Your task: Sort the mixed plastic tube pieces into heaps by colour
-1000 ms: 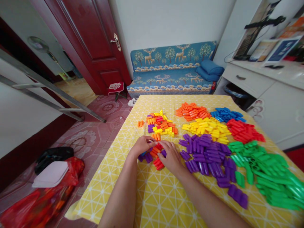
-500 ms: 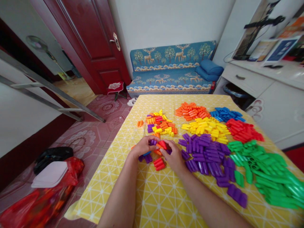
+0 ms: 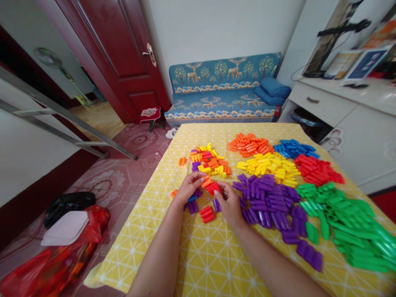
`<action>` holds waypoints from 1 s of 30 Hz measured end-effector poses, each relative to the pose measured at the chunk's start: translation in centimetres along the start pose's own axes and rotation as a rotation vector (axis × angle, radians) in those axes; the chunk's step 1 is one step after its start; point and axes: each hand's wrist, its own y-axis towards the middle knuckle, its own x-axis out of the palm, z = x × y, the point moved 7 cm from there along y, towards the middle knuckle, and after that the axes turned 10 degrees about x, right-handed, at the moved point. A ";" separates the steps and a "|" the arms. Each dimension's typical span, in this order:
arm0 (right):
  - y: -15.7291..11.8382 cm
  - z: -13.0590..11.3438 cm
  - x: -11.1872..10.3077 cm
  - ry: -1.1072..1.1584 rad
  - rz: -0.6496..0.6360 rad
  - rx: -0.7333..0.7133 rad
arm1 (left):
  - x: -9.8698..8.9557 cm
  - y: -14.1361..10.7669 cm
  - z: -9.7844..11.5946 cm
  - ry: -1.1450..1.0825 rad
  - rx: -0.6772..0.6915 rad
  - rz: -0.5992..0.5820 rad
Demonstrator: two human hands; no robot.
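Closest of all, bare yellow patterned cloth (image 3: 207, 258) covers the near part of the table, with the green pile (image 3: 349, 225) spreading over its right side. A little farther, left of centre, a loose red block (image 3: 207, 214) lies flat, its rounded ribs side by side; a small purple block (image 3: 217, 205) sits just beyond it, by the right hand (image 3: 229, 202). That hand pinches a red piece (image 3: 213, 188) between thumb and fingers, above the cloth. The left hand (image 3: 186, 186) grips an orange piece (image 3: 206, 180) at its left end between thumb and fingertips. The two pieces meet or nearly meet; whether they are joined I cannot tell.

Both look like hollow moulded plastic, so they are probably very light, stiff and hard to break. Their glossy, curved sides may roll or slip under a loose pinch; the better hold is likely across the ribs, near the outer ends, leaving the facing ends free of fingers.

To the right lies the purple pile (image 3: 267, 202). Beyond the hands is a mixed cluster (image 3: 212, 163), with the yellow pile (image 3: 269, 167) to its right and the orange pile (image 3: 250, 145) farther back.
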 end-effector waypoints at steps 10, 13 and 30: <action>0.1 -0.1 0.0 0.080 -0.001 0.039 | 0.9 0.0 -0.2 0.048 0.039 -0.114; 0.2 0.2 0.0 0.065 -0.005 0.048 | 1.1 0.0 -0.2 0.078 0.050 -0.138; 0.2 -0.6 0.5 -0.331 -0.007 -0.107 | 0.8 0.0 -0.3 0.092 0.026 -0.099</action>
